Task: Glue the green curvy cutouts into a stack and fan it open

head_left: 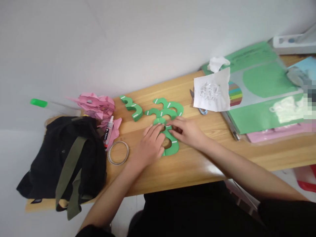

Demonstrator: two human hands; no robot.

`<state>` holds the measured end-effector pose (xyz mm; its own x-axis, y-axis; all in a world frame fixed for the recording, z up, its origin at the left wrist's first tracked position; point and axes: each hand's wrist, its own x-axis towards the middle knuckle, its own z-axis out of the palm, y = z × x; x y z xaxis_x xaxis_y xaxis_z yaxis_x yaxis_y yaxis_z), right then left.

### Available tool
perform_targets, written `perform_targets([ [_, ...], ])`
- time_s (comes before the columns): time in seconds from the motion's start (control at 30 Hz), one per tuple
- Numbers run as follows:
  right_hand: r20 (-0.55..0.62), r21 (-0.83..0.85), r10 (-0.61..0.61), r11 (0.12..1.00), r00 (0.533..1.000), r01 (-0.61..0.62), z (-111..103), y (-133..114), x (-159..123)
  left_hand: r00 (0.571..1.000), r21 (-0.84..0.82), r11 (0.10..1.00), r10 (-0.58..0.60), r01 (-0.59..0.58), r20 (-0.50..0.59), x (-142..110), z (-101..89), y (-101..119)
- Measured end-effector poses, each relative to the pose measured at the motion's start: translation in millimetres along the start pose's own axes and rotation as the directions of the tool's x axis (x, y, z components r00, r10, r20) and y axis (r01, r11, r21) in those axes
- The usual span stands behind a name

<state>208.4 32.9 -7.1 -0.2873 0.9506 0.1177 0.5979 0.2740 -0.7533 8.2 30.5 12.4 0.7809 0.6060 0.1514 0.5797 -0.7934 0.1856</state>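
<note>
A wavy green paper cutout point(172, 149), shaped with round lobes and bearing short white strips, lies on the wooden table between my hands. My left hand point(151, 144) has its fingers bent over the cutout's left side, gripping it there. Opposite, my right hand point(186, 131) closes its thumb and fingertips on the cutout's upper right edge, beside a white strip. Just beyond my fingers is another green cutout point(168, 104) with white strips. Farther left stands a thicker stack of green cutouts point(134, 110). What lies directly under my fingertips is hidden.
On the left are a black bag point(74, 158), crumpled pink paper point(95, 107), a glue tube point(108, 131) and a tape roll point(118, 153). To the right, white scraps lie on a paper sheet point(212, 90), partly over scissors point(202, 111), beside green paper packs point(261, 79). A wall rises behind.
</note>
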Motion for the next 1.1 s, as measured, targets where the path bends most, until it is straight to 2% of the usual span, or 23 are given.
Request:
perform_targets([
  [0.13,0.052,-0.110,-0.036,0.993,0.998,0.041,2,3,1,0.996,-0.079,0.996,0.043,-0.049,-0.073,0,14.1,-13],
  [0.27,0.064,-0.104,-0.077,0.991,0.995,0.084,0,5,6,0.998,-0.137,0.990,0.022,-0.030,-0.056,-3,20.6,-18],
  [0.4,0.092,-0.103,-0.110,0.988,0.990,0.119,-4,6,11,0.999,-0.211,0.977,-0.022,0.014,-0.038,-3,20.8,-19],
  [0.67,0.162,-0.099,-0.134,0.984,0.978,0.151,-11,6,16,0.998,-0.241,0.969,-0.061,0.053,-0.026,-1,20.6,-19],
  [1.1,0.202,-0.114,-0.106,0.985,0.974,0.131,-12,7,16,0.999,-0.229,0.973,-0.043,0.035,-0.028,-1,19.6,-19],
])
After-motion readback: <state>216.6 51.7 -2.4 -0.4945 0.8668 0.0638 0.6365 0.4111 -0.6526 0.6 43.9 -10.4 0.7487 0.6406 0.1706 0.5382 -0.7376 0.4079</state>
